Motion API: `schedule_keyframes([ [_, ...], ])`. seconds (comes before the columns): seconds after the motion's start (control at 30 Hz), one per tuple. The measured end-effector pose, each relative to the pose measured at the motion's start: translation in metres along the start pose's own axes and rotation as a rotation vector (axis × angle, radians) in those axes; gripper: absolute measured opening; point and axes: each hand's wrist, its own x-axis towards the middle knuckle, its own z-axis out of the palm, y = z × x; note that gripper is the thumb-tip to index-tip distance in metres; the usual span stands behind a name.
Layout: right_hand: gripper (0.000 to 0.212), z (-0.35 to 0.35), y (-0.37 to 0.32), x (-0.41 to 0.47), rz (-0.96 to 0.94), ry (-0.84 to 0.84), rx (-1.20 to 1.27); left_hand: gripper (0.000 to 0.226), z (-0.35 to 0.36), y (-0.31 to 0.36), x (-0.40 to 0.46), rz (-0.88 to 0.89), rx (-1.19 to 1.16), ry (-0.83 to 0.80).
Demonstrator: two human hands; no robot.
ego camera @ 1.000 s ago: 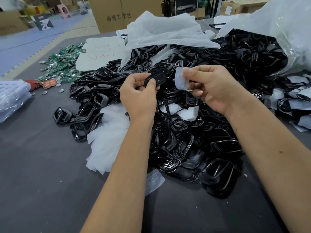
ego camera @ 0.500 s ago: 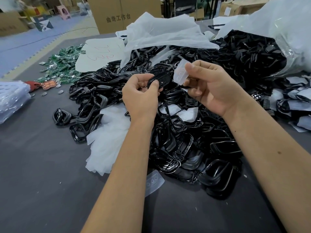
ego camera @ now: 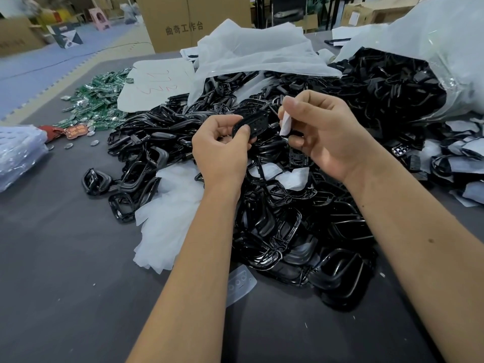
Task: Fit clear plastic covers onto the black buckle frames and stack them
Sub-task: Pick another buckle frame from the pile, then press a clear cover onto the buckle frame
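fingers [ego camera: 242, 132] pinch one frame [ego camera: 255, 123], one cover [ego camera: 285, 124].

Work surface: a dark grey felt-like table top [ego camera: 65, 271]. A large loose heap of glossy black plastic buckle frames [ego camera: 282, 231] covers its centre and right. White translucent plastic sheets [ego camera: 167, 224] lie at the heap's left edge. One clear plastic cover [ego camera: 241, 284] lies flat at the near edge. Small green circuit boards [ego camera: 99, 98] are scattered far left. A clear plastic bag [ego camera: 18, 153] rests at the left margin.
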Motion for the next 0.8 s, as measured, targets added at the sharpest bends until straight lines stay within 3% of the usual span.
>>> schedule_keyframes([
  [0.17, 0.01, 0.003, 0.006, 0.0, -0.062, 0.017, -0.17, 0.013, -0.001, 0.0, 0.001, 0.002, 0.014, 0.002],
  [0.43, 0.033, 0.005, 0.011, 0.002, -0.122, 0.027, -0.219, 0.013, -0.001, -0.001, 0.001, 0.005, 0.019, 0.016],
  [0.6, 0.023, 0.005, 0.012, 0.002, -0.126, 0.031, -0.241, 0.013, -0.002, -0.001, 0.0, 0.017, 0.029, 0.016],
  [0.8, 0.026, 0.004, 0.014, 0.003, -0.124, 0.085, -0.279, 0.013, -0.002, 0.001, -0.001, 0.013, 0.017, 0.007],
])
